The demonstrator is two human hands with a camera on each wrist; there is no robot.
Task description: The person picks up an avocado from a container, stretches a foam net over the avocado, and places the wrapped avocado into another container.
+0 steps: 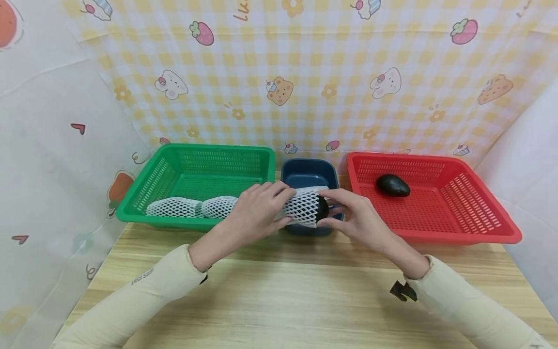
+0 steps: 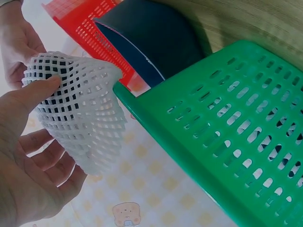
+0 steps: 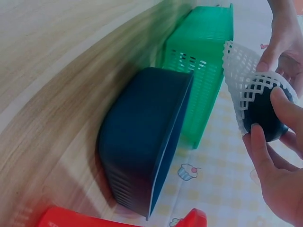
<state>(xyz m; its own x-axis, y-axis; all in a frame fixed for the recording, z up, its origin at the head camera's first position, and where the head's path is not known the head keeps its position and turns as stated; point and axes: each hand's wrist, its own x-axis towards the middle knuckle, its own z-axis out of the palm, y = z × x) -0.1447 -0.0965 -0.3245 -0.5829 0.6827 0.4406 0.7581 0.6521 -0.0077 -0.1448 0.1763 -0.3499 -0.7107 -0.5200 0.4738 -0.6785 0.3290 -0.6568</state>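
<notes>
A dark avocado (image 3: 264, 113) sits partly inside a white foam net sleeve (image 1: 302, 206), held above the blue bin. My left hand (image 1: 260, 206) grips the sleeve, its thumb lying across the mesh in the left wrist view. At the bare end of the avocado, my right hand (image 1: 359, 216) pinches the fruit with thumb and fingers. The sleeve's other end hangs loose and flared in both wrist views. Another dark avocado (image 1: 393, 185) lies uncovered in the red basket (image 1: 436, 235). Two netted pieces (image 1: 174, 207) rest along the near side of the green basket (image 1: 196, 150).
The blue bin (image 1: 309, 162) stands between the two baskets; my hands and the sleeve hide part of its inside. All three containers stand on a wood-grain table (image 1: 301, 295). A checked, patterned cloth (image 1: 244, 58) hangs behind them.
</notes>
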